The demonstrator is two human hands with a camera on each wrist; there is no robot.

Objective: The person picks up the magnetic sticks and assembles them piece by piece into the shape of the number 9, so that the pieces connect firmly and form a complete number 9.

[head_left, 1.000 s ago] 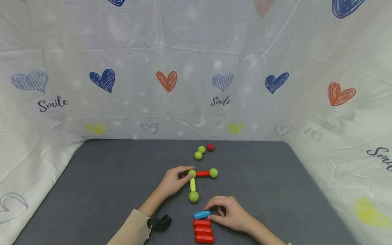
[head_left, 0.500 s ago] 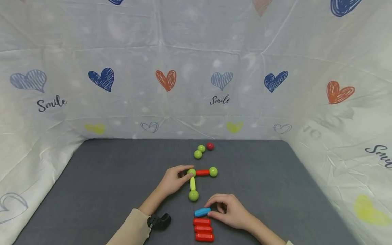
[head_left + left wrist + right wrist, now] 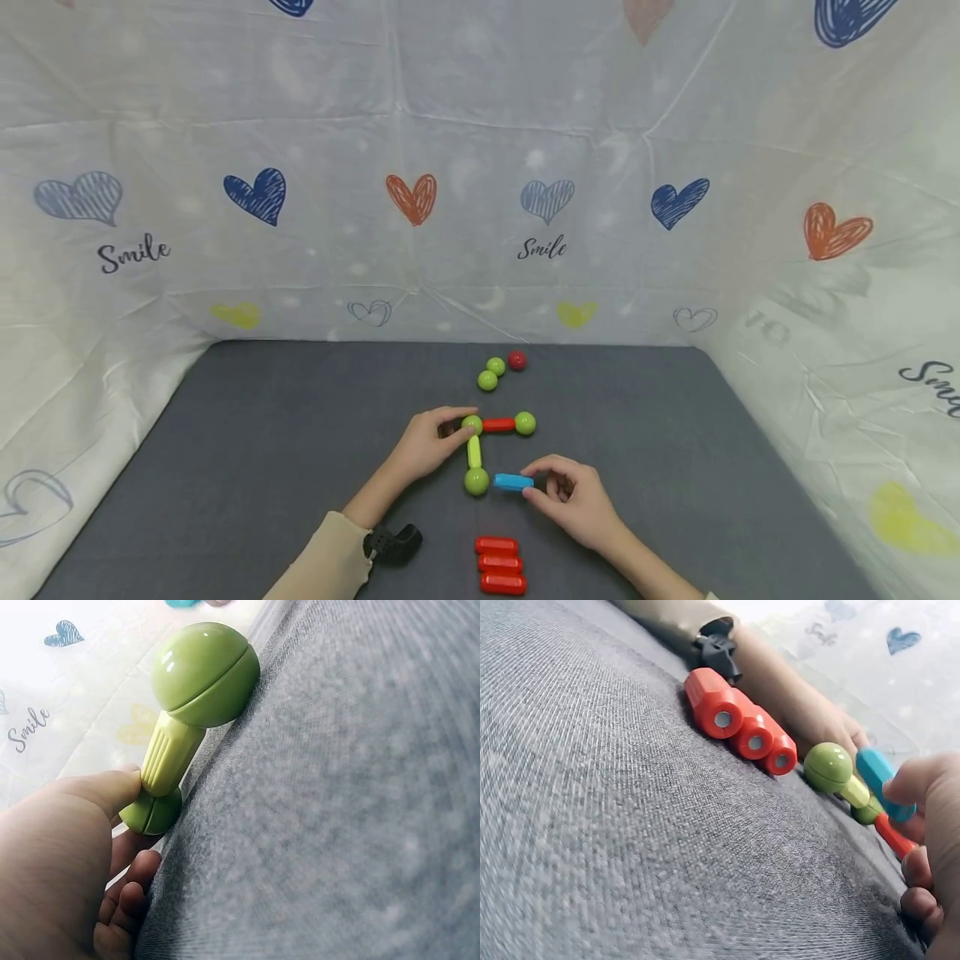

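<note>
My left hand (image 3: 426, 442) pinches the green ball (image 3: 472, 425) at the corner of an L-shaped magnetic build. From that ball a red rod (image 3: 498, 425) runs right to another green ball (image 3: 525, 423). A yellow-green rod (image 3: 474, 452) comes toward me, ending in the near green ball (image 3: 476, 481). My right hand (image 3: 577, 497) pinches a blue magnetic rod (image 3: 513, 482) by its right end between thumb and fingers. Its free left end points at the near ball, a small gap apart in the head view. In the right wrist view the blue rod (image 3: 883, 782) looks raised off the cloth.
Several red rods (image 3: 500, 564) lie side by side at the front, silver discs on their ends. Two green balls (image 3: 491, 373) and a red ball (image 3: 517, 360) sit toward the back of the grey cloth surface (image 3: 300, 417). A heart-printed curtain (image 3: 465, 250) hangs behind.
My right hand has carried the blue rod away from beside the red rods, forward and to the right, up to the near green ball. The left hand keeps its hold on the corner ball.
</note>
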